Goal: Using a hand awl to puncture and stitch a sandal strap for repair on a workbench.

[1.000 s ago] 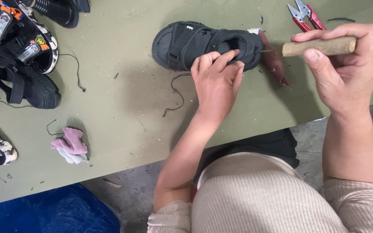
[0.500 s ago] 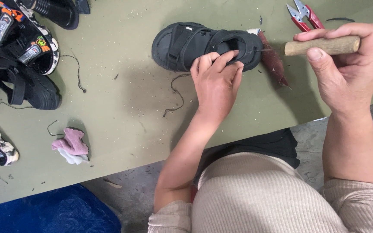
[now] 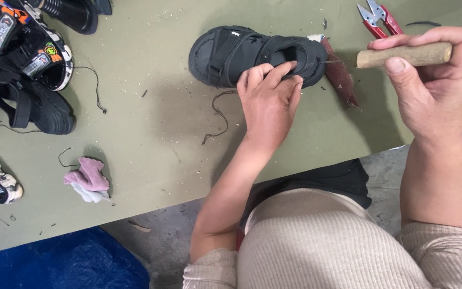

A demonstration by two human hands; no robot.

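Head view, looking down. An olive-green work table [image 3: 151, 139] fills most of the field, its near edge running diagonally from lower left to upper right; below it lie a grey floor [image 3: 386, 171] and a blue sheet [image 3: 60, 265] at lower left. On the table's upper centre lies a black sandal [image 3: 231, 51], sole down, its long axis roughly parallel to the far edge of the table: the rounded toe points to the left of the view, the heel to the right. The left hand [image 3: 268, 101] rests over the heel end, fingers curled and pinching the rear strap. The right hand [image 3: 437, 80] is closed around the wooden handle of an awl [image 3: 405, 55], held nearly horizontal with its thin metal point directed left, touching the heel of the sandal. Just beside the heel, between sandal and right hand, lies a dark red leather scrap [image 3: 340, 77]. A pile of black and patterned sandals [image 3: 22, 69] occupies the upper left corner, well apart from the work. Smaller items: red-handled thread snips [image 3: 378, 18] at the top right, a pink-and-white rag [image 3: 87, 179] near the left edge, and a loose dark thread [image 3: 217, 115] beside the left wrist.
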